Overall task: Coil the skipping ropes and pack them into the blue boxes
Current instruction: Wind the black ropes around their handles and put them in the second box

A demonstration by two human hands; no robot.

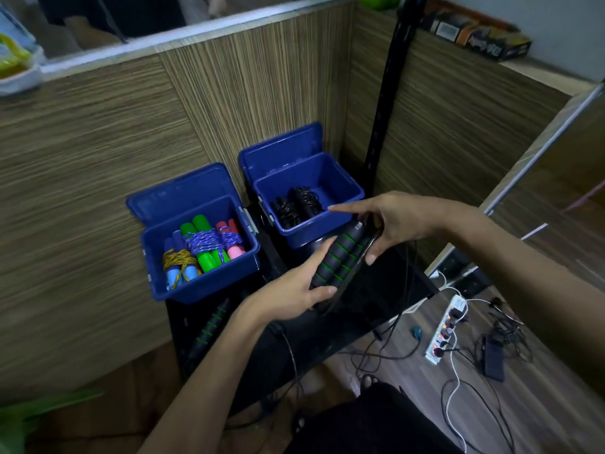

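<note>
Two open blue boxes stand on a black table. The left blue box [154, 257] holds several coiled ropes with green, pink and light blue handles. The right blue box [340, 178] holds coiled black ropes [296, 204]. In front of the right box my left hand [288, 290] grips the lower end of a pair of black handles with green rings [337, 257]. My right hand [389, 217] holds their upper end, with its index finger stretched toward the box rim. A thin black cord loops beside the handles. Another black handle with green rings [211, 326] lies on the table by my left forearm.
Wood-grain partition walls rise behind the boxes, with a black pole [389, 93] in the corner. On the floor at the right lie a white power strip [442, 332], several cables and a dark flat device [492, 358]. A printed carton [474, 34] sits on the right ledge.
</note>
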